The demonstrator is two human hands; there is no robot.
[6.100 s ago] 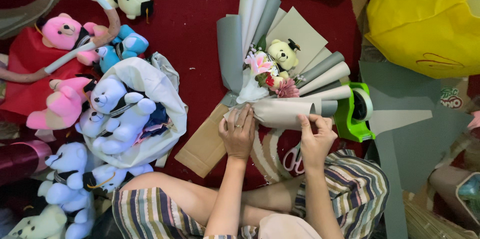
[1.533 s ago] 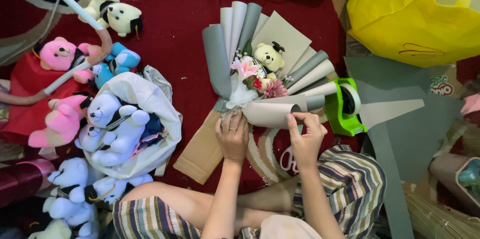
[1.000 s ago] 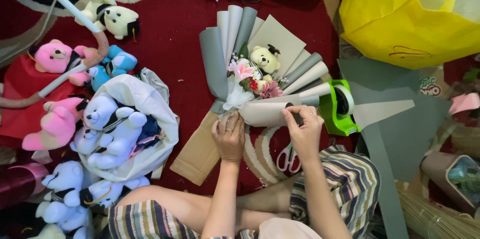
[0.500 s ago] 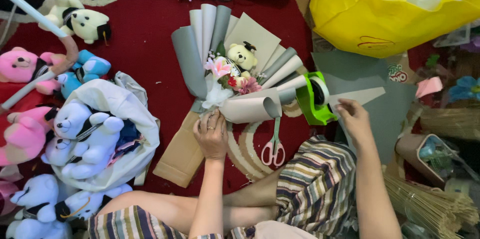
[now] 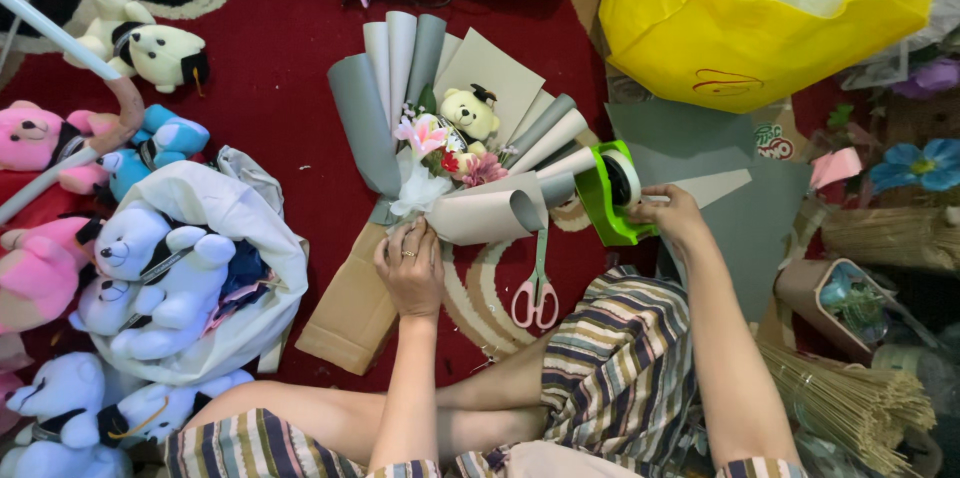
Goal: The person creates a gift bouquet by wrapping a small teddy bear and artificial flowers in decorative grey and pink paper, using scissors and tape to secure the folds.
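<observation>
Left hand [image 5: 410, 268]: fingers bent, pressing the bouquet [image 5: 455, 153] neck on the red carpet [image 5: 280, 68].
Right hand [image 5: 675, 218]: gripping the green tape dispenser [image 5: 612, 193].
Done: grey paper rolled around bear [image 5: 470, 113] and flowers.
Left: no tape visible yet on the wrap; scissors [image 5: 536, 290] lie unused.

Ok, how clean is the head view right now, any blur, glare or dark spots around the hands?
Head view: even, soft light and sharp focus on the left hand, the bouquet and the right hand at the green tape dispenser; the yellow bag looks bright at its mouth; the right edge is dimmer and cluttered.
</observation>
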